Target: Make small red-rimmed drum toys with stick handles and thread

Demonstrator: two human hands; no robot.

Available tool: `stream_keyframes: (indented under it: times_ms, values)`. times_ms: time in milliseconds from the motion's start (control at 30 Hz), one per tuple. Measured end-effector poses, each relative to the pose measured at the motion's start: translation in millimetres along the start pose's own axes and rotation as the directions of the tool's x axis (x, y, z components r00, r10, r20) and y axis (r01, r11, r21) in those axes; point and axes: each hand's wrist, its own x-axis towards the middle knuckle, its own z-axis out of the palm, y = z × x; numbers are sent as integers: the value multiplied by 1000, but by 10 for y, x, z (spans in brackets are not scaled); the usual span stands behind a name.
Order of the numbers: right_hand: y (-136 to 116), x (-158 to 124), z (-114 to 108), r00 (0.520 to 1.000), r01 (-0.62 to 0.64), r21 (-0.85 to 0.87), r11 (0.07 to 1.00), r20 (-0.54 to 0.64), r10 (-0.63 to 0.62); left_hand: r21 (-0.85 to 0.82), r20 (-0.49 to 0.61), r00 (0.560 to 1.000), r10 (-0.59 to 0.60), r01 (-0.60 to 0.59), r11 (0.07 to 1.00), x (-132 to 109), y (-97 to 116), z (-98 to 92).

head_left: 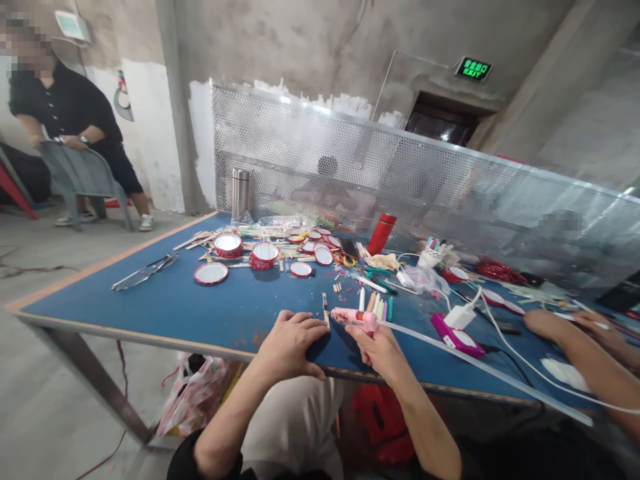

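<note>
My right hand (377, 347) is closed around the handle of a pink hot glue gun (353, 316). A long translucent glue stick (465, 358) runs out of its back end toward the right. The gun's nozzle points left at a flat wooden craft stick (327, 313), which lies on the blue table and has a dark patch near its middle. My left hand (295, 340) lies at the table's front edge, fingers stretched out and thumb apart, fingertips touching the stick's near end. Beyond the gun lie several coloured pens or markers (381, 308).
Red-rimmed round pieces (211, 273), metal tongs (145, 272) and loose sticks lie on the table (170, 313). A steel flask (241, 193) and red bottle (381, 233) stand at the back. A purple power strip (456, 335) and another person's arm (575, 347) are at right.
</note>
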Motion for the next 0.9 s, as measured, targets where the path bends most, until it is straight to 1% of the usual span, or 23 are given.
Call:
stream_keyframes:
  times_ms: [300,600,900]
  values:
    - [135,75,28,1000,7,1,1000,11,-7,-7,3,1000,0,0,1000,3,3,-1]
    - [96,57,15,1000,3,-3,1000,19,-3,-6,-8,1000,2,-2,1000,3,4,5]
    - [56,-62,-24,999,-31,-4,1000,10,31,-2,-17,1000,12,-12,1000,5,-12,14]
